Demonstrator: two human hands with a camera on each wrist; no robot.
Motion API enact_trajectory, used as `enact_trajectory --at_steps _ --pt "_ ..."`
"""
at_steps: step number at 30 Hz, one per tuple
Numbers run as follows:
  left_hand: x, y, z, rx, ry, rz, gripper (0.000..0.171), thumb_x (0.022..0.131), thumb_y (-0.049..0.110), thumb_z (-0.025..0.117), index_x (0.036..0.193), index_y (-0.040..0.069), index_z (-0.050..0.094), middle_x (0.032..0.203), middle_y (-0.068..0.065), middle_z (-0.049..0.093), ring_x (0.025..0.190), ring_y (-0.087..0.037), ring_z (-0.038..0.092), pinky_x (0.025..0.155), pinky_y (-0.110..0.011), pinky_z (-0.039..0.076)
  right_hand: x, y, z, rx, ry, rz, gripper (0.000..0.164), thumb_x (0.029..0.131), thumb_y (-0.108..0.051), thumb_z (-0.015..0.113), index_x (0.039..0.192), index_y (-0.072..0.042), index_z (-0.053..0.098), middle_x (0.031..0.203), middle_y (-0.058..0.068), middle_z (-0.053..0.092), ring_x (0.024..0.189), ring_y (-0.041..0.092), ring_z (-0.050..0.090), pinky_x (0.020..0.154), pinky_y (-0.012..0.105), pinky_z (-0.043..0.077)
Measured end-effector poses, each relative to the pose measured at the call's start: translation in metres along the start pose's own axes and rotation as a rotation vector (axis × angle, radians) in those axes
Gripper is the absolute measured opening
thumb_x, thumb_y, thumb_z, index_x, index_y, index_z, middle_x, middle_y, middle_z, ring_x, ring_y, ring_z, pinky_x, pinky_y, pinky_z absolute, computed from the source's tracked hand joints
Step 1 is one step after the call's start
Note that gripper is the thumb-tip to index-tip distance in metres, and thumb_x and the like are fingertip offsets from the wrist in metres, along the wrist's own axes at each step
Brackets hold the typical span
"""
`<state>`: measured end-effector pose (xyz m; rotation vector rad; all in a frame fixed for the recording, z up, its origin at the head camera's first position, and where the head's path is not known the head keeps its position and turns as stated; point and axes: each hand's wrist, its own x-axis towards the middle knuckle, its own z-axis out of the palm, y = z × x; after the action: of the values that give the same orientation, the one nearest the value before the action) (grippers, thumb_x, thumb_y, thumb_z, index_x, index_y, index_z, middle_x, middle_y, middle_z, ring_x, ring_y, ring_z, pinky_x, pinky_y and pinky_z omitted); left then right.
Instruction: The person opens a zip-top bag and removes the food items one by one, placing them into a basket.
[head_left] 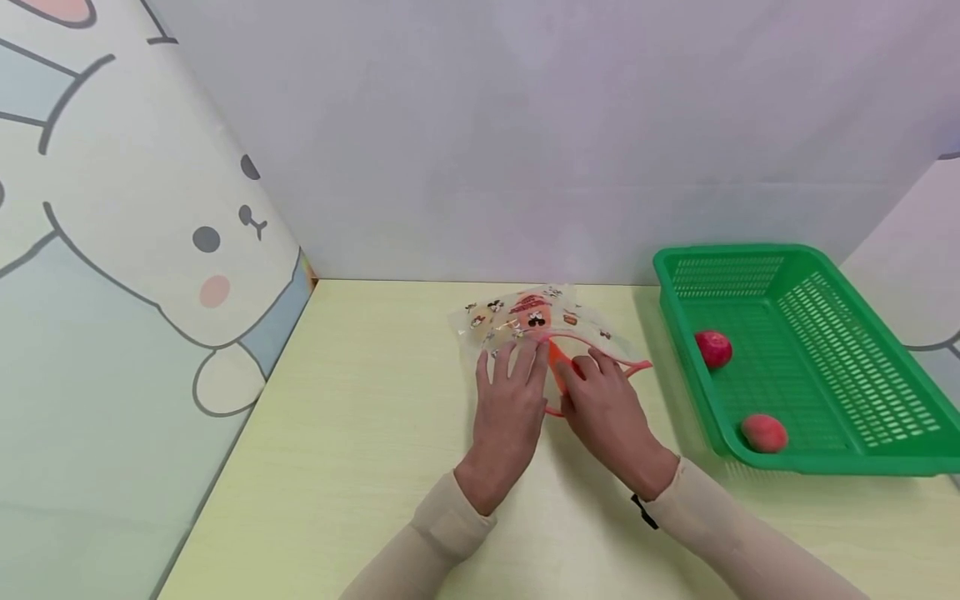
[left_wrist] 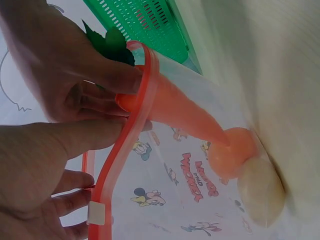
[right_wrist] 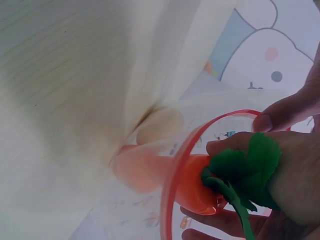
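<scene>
R hand (head_left: 609, 417) grasping orange tapered carrot w/ green leaves (left_wrist: 185, 110): tip inside clear printed plastic bag w/ red rim (head_left: 487, 321), leafy end out at mouth. Also in bag: orange round item (left_wrist: 232, 152), pale oval item (left_wrist: 261, 192), side by side; carrot tip overlaps orange one, contact unclear. L hand (head_left: 510, 417) gripping bag rim. Bag on pale yellow tabletop (head_left: 360, 433), L of green perforated plastic basket (head_left: 693, 396) w/ dark-red round fruit (head_left: 713, 349) & pinkish-red round fruit (head_left: 764, 433).

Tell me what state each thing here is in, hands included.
Bag: mouth open
Carrot: partly in the bag, leaves outside
Orange round item: inside the bag
Pale oval item: inside the bag
Green basket: upright, open-topped
Red round item: lying in the basket
Pink round item: lying in the basket
Left hand: holding the bag's rim
Right hand: gripping the carrot near its leaves
</scene>
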<state>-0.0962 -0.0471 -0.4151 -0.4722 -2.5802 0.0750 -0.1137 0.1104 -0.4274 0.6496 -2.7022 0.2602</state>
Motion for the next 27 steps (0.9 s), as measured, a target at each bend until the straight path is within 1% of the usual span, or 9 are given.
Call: enact_trajectory --at_steps 3,6,11,16,20,27 --pt "0.000 0.000 0.000 -0.007 -0.009 -0.002 0.092 0.076 0.036 0.097 0.154 0.016 0.054 0.145 -0.002 0.054 0.136 -0.027 0.047 0.110 -0.054 0.047 -0.002 0.000 -0.003 -0.002 0.015 -0.032 0.054 0.070 -0.011 0.098 0.116 0.000 0.074 0.107 0.019 0.070 0.107 0.040 0.064 0.095 0.051 0.059" --pt "-0.001 0.000 0.000 -0.015 -0.021 -0.004 0.091 0.077 0.037 0.097 0.155 0.016 0.054 0.146 -0.002 0.053 0.136 -0.026 0.046 0.111 -0.054 0.047 -0.005 -0.001 -0.008 0.000 0.011 -0.046 0.057 0.067 -0.013 0.100 0.117 -0.001 0.074 0.109 0.017 0.071 0.107 0.038 0.063 0.094 0.049 0.060" --pt "-0.001 0.000 0.000 -0.022 -0.036 -0.007 0.091 0.077 0.036 0.097 0.155 0.016 0.054 0.148 -0.002 0.052 0.137 -0.026 0.046 0.111 -0.055 0.046 -0.008 -0.003 -0.014 0.016 -0.008 -0.038 0.063 0.064 -0.016 0.102 0.119 -0.004 0.073 0.113 0.016 0.071 0.111 0.038 0.063 0.094 0.050 0.060" --pt "-0.001 0.000 0.000 -0.032 -0.035 -0.007 0.091 0.077 0.035 0.097 0.155 0.015 0.054 0.149 -0.002 0.051 0.138 -0.027 0.046 0.112 -0.055 0.046 -0.013 -0.004 -0.021 0.034 -0.003 -0.038 0.064 0.063 -0.015 0.103 0.119 -0.007 0.072 0.115 0.016 0.071 0.114 0.039 0.063 0.097 0.052 0.059" --pt "-0.001 0.000 -0.001 -0.045 -0.034 -0.007 0.092 0.076 0.034 0.097 0.155 0.015 0.053 0.149 -0.003 0.051 0.138 -0.027 0.045 0.112 -0.056 0.046 -0.016 -0.004 -0.026 0.046 0.017 -0.045 0.063 0.063 -0.014 0.102 0.118 -0.006 0.072 0.115 0.016 0.072 0.116 0.041 0.063 0.099 0.055 0.057" --pt "0.000 -0.001 -0.001 -0.070 -0.031 -0.008 0.091 0.078 0.034 0.096 0.155 0.014 0.052 0.152 -0.003 0.050 0.138 -0.027 0.045 0.113 -0.056 0.046 -0.020 -0.003 -0.035 0.075 0.077 -0.066 0.062 0.063 -0.008 0.101 0.116 -0.004 0.072 0.113 0.018 0.072 0.113 0.043 0.066 0.098 0.055 0.058"
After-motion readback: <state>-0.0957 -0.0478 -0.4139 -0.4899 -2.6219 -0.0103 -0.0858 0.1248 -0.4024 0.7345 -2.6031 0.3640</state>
